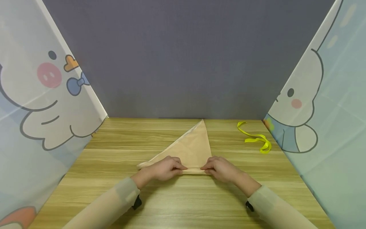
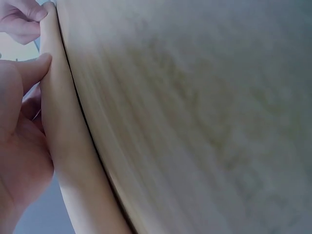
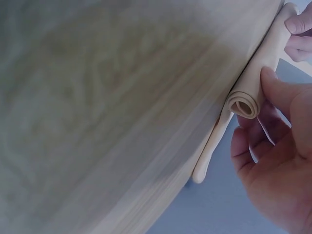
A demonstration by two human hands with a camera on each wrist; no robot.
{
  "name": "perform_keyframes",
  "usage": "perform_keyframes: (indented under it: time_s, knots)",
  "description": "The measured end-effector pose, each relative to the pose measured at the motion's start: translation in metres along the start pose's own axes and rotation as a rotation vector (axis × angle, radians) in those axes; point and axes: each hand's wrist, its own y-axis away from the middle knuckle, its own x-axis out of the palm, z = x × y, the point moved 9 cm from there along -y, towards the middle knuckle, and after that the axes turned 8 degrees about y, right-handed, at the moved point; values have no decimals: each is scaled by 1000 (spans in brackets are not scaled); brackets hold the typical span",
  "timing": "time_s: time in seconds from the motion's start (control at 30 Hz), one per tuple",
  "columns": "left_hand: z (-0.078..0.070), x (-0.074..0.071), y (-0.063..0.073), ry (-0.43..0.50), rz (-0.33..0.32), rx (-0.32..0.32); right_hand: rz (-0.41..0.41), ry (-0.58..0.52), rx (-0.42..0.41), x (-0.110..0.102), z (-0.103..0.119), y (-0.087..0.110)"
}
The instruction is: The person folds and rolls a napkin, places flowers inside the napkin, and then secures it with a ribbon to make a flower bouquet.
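Observation:
A beige cloth (image 1: pixel 193 146) lies on the table, folded to a triangle whose tip points away from me. Its near edge is rolled into a tube, and the right wrist view shows the spiral end of this roll (image 3: pixel 243 105). My left hand (image 1: pixel 167 168) pinches the roll left of its middle, thumb on the near side; in the left wrist view the roll (image 2: pixel 73 146) runs past that thumb. Close to the roll's right end, my right hand (image 1: pixel 221 168) grips it between thumb and fingers. Some fingertips are hidden behind the cloth.
A yellow ribbon (image 1: pixel 257 138) lies in loose curves at the table's back right. The wooden table (image 1: pixel 183 203) ends at a grey panel (image 1: pixel 183 60) behind, with cartoon-printed sheets (image 1: pixel 57 127) at both sides.

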Motion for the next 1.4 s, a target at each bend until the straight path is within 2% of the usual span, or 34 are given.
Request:
perform_keyframes:
  time_s: [0.2, 0.33, 0.47, 0.53, 0.63, 0.73, 0.83, 1.0, 1.1, 1.27, 1.4]
  knots:
    - [8, -2, 0, 48, -50, -46, -13, -5, 39, -2, -1, -1]
    - [8, -6, 0, 58, -81, -56, -48, -2, 36, -6, 1, -1]
    - [6, -9, 1, 53, -94, -68, -42, 12, 38, -6, 1, -1]
    - [3, -11, 1, 16, -98, -55, -30, 23, 48, -5, 1, -1]
    - [-1, -12, 2, -97, -103, -30, -24, 54, 38, -5, 2, -1]
    - [-3, -11, 3, -184, -98, -43, -19, 88, 32, -5, 3, -1]
    - [-1, -11, 4, -210, -90, -72, -23, 109, 35, -5, 3, 1]
    - [2, -9, 4, -186, -65, -96, -48, 125, 31, -7, 5, 2]
    - [3, -8, 4, -161, -49, -95, -27, 111, 37, -5, 4, 2]
    - [2, -8, 4, -134, -40, -71, 15, 61, 36, -3, 2, 1]
    - [-1, -8, 4, -137, -51, -17, 11, 33, 22, -3, 2, -1]
